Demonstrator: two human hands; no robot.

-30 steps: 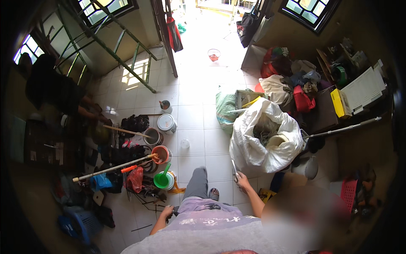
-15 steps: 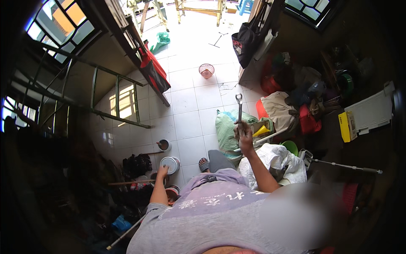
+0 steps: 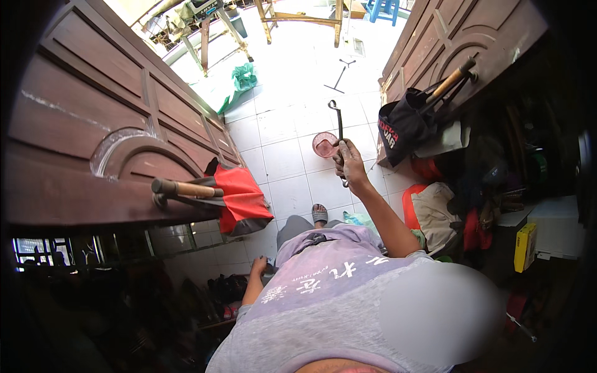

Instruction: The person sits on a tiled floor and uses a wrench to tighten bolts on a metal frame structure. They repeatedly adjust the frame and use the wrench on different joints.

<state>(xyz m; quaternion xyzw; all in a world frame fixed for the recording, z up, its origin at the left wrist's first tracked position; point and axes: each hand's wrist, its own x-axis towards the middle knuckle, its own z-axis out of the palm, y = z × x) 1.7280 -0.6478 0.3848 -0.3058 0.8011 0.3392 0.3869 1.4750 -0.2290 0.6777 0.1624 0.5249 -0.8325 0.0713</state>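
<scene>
My right hand (image 3: pixel 352 166) is raised in front of me, its fingers wrapped round a dark metal wrench (image 3: pixel 340 122). The wrench stands nearly upright, its ring-shaped end above my fist and its lower end showing just below. Behind it on the tiled floor sits a small pink plastic basket (image 3: pixel 324 145). Low at my left side hangs my left hand (image 3: pixel 259 266), small and partly in shade; its fingers cannot be made out well enough to say whether they hold anything.
Brown panelled doors (image 3: pixel 93 118) stand on both sides of the doorway. A red and black bag (image 3: pixel 242 199) hangs on the left handle, a black bag (image 3: pixel 404 121) on the right. Beyond lie a green plastic bag (image 3: pixel 244 77), a metal tool (image 3: pixel 336 79) and wooden trestles (image 3: pixel 305 20).
I have moved forward to the doorway, so the basket is nearer and the paint cans have left view. The wrench remains in my right hand, now tilted slightly left.
</scene>
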